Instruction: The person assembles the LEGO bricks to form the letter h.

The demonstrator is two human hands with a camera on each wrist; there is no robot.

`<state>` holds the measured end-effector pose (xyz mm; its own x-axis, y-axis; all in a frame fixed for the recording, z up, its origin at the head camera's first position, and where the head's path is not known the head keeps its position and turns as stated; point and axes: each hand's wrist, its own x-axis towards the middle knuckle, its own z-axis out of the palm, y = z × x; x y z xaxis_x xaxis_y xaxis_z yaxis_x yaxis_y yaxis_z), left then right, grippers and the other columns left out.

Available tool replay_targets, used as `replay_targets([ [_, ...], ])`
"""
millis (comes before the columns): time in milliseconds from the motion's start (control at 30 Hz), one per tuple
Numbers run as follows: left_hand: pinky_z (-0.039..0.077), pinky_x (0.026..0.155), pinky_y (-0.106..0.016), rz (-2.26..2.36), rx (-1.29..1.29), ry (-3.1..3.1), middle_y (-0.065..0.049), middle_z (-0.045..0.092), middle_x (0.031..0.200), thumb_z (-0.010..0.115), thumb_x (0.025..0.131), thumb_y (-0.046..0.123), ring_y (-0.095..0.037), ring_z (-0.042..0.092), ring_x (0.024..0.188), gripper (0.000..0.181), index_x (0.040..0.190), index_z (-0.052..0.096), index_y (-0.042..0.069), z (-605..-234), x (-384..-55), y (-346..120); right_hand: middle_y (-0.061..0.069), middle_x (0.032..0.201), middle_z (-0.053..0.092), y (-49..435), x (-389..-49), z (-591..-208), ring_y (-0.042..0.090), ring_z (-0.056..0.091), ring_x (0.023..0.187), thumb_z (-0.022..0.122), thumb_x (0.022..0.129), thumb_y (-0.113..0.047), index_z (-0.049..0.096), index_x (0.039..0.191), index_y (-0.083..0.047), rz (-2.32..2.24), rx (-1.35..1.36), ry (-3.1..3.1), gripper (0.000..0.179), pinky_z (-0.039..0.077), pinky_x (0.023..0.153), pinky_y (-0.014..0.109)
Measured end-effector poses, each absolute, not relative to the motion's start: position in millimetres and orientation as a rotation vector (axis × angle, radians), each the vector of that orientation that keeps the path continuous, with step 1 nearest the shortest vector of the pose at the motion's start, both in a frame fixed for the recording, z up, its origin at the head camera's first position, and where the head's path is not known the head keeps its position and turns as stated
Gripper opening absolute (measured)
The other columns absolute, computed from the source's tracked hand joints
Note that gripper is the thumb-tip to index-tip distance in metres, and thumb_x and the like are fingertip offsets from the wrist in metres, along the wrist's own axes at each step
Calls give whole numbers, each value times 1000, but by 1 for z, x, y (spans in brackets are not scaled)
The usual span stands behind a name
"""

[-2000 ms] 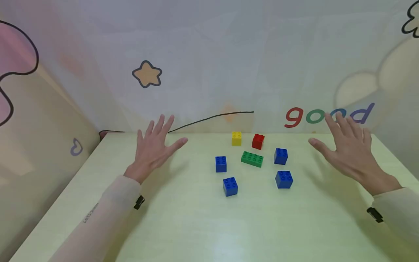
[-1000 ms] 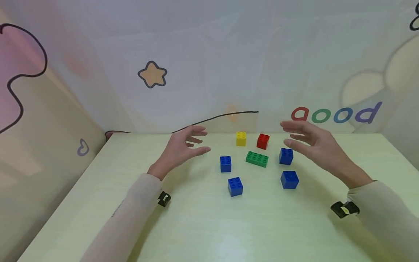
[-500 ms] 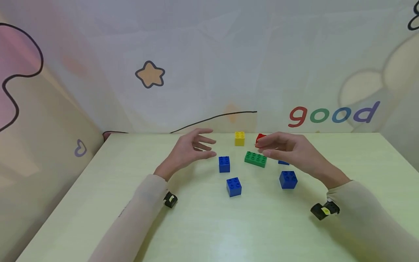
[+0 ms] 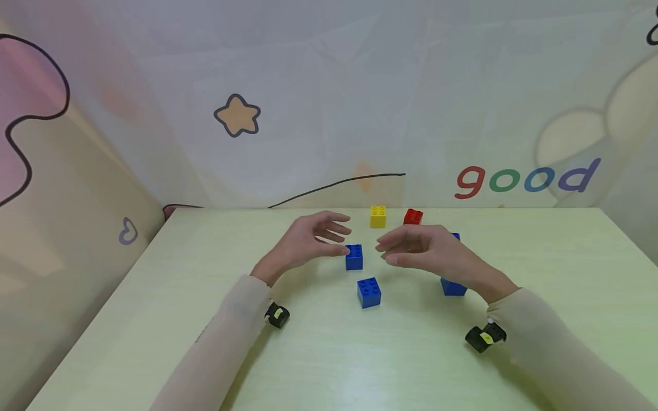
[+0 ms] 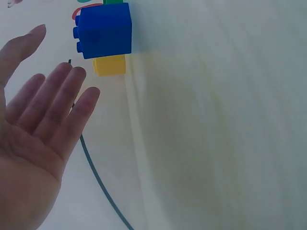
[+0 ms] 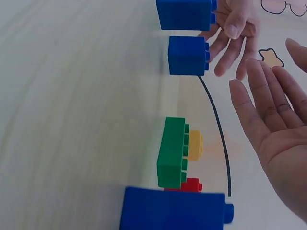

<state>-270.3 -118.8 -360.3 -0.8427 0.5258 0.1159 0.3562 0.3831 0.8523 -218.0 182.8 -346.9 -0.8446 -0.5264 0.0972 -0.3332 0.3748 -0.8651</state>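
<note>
My left hand (image 4: 308, 240) hovers with loosely bent fingers, holding nothing. Its thumb tip overlaps a blue toy brick (image 4: 354, 260) in the head view. A second blue brick (image 4: 369, 293) lies nearer to me. Palm inward, my right hand (image 4: 429, 245) hangs over the right-hand bricks, also holding nothing. It hides the green brick from the head camera; the right wrist view shows this long green brick (image 6: 171, 153) below the fingers. Partly behind the right hand and wrist are two more blue bricks, one nearer (image 4: 453, 287) and one farther (image 4: 456, 235).
A yellow brick (image 4: 377, 217) and a red brick (image 4: 413, 216) sit near the back edge of the pale table (image 4: 319, 365). Behind them rises a printed cloth backdrop (image 4: 329, 114) with a star and the word "good".
Both hands have come inward and lower from wide apart, their spread fingers now drawn together and bent. The right hand has moved left across the bricks, covering the green one. The bricks have stayed put.
</note>
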Motion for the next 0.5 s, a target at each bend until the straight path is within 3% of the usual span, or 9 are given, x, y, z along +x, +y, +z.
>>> replay_targets([
  [167,55,104,-39,1395,784,2431,-7,73,132,84,94,15,-21,70,119,53,142,65,4,-363,-271,-117,15,128,73,175,-217,-352,26,72,116,77,101,-22,71,132,-7,-1453,-781,2365,36,59,95,38],
  [500,54,104,-37,1327,739,2462,-2,76,125,84,94,16,-18,70,115,41,133,74,7,-367,-270,-113,8,126,74,171,-218,-360,25,70,118,77,101,-24,72,131,-9,-1329,-790,2335,34,56,100,44],
])
